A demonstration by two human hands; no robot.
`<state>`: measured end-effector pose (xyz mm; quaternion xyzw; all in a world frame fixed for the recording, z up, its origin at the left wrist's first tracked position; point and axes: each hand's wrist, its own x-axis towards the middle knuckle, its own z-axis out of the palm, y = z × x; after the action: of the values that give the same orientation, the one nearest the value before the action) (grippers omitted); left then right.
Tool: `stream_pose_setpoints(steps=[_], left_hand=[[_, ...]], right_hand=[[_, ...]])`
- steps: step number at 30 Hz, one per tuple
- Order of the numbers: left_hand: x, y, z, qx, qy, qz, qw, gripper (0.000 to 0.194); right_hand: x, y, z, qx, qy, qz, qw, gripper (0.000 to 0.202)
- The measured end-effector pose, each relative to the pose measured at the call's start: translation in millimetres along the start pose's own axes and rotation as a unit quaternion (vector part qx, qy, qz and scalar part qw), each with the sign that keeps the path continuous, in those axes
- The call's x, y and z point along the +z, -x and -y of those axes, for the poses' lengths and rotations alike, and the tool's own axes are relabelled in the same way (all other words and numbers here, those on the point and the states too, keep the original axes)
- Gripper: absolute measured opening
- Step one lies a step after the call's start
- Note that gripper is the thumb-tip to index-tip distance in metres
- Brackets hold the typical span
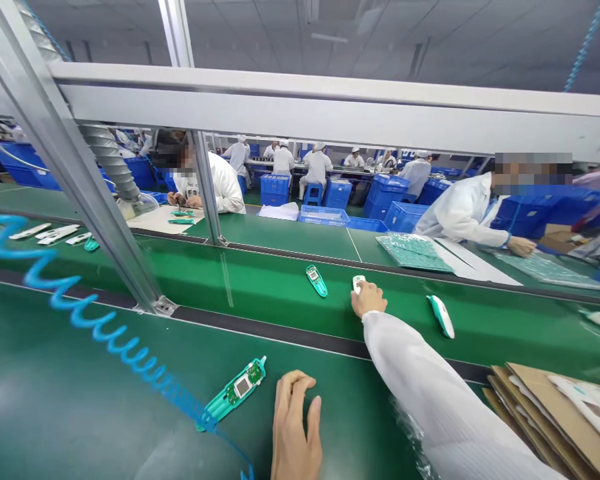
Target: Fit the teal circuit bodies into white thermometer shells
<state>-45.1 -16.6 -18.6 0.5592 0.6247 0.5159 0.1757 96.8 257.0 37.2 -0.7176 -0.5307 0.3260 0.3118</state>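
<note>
My right hand reaches out over the green conveyor belt and closes on a small white device lying there. My left hand rests flat on the near green table, holding nothing. Just left of it lies an open teal device half with a circuit board. Another teal device lies on the belt left of my right hand. A white and teal one lies on the belt to its right.
A blue coiled hose crosses the near table. Cardboard sheets are stacked at the right. A slanted metal post stands at the left. People in white coats work across the belt beside blue crates and a tray of green boards.
</note>
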Motion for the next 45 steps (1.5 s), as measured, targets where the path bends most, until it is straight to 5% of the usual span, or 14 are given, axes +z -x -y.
stream_pose_setpoints(steps=[5, 8, 13, 19, 21, 26, 29, 33, 36, 41, 45], left_hand=[[4.6, -0.5, 2.1, -0.04, 0.009, -0.024, 0.999, 0.035], [-1.5, -2.0, 2.2, -0.032, 0.016, -0.004, 0.999, 0.033], [-11.5, -6.4, -3.7, -0.105, 0.092, 0.023, 0.99, 0.039], [-3.1, -4.0, -8.6, -0.269, 0.316, 0.037, 0.909, 0.061], [-2.4, 5.2, -15.3, -0.267, 0.318, 0.069, 0.907, 0.057], [-12.6, 40.6, -48.6, -0.171, 0.183, 0.223, 0.942, 0.053], [-18.2, 58.7, -64.8, -0.134, 0.126, 0.264, 0.947, 0.055], [-18.8, 73.1, -68.4, -0.167, 0.116, 0.259, 0.944, 0.058], [-19.2, 77.4, -63.5, -0.21, 0.137, 0.227, 0.941, 0.063], [-27.1, 76.9, -60.3, -0.219, 0.191, 0.248, 0.924, 0.066], [-35.0, 73.0, -55.4, -0.223, 0.185, 0.293, 0.911, 0.063]], right_hand=[[50.5, 1.7, 16.6, -0.051, 0.038, 0.057, 0.996, 0.026], [61.7, 14.4, 18.3, -0.04, 0.018, 0.084, 0.995, 0.023], [36.3, 88.7, -0.7, -0.044, -0.085, 0.188, 0.978, 0.027], [-18.3, 230.0, -60.4, -0.115, -0.185, 0.334, 0.917, 0.036], [-33.3, 257.1, -77.9, -0.148, -0.15, 0.3, 0.93, 0.032], [-64.2, 276.4, -96.5, -0.204, -0.084, 0.084, 0.972, 0.025], [-74.3, 287.5, -98.1, -0.233, -0.054, 0.08, 0.968, 0.02], [-81.1, 304.7, -107.2, -0.253, -0.02, 0.112, 0.961, 0.028], [-87.4, 292.8, -130.2, -0.265, -0.003, 0.079, 0.961, 0.032], [-104.0, 248.5, -182.7, -0.196, 0.212, -0.11, 0.951, 0.027], [-146.7, 229.9, -190.5, -0.174, 0.259, -0.117, 0.943, 0.02]])
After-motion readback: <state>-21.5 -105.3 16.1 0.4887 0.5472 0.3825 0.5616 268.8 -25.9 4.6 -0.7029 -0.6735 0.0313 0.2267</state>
